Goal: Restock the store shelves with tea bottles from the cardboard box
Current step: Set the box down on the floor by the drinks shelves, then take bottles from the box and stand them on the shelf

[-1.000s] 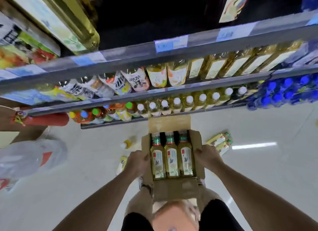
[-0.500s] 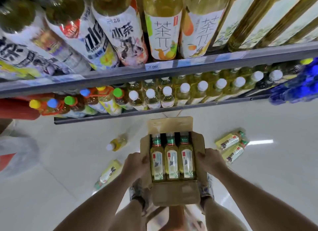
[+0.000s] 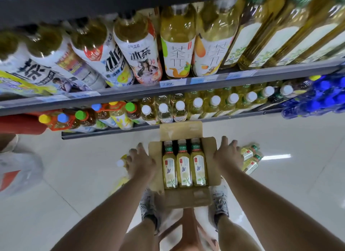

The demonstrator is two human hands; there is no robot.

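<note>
Trouble lay underfoot: the brown cardboard box (image 3: 211,157) held three green-capped yellow tea bottles (image 3: 184,166); left hand (image 3: 141,163) and right hand (image 3: 227,155) flanked its flaps, straight-fingered, grasping nothing. Nearby loose bottles (image 3: 250,157) could have rolled under a grey shoe (image 3: 220,204).

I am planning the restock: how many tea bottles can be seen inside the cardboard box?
3. In the box, side by side: left bottle, middle bottle, right bottle. Others may be hidden underneath.
</note>
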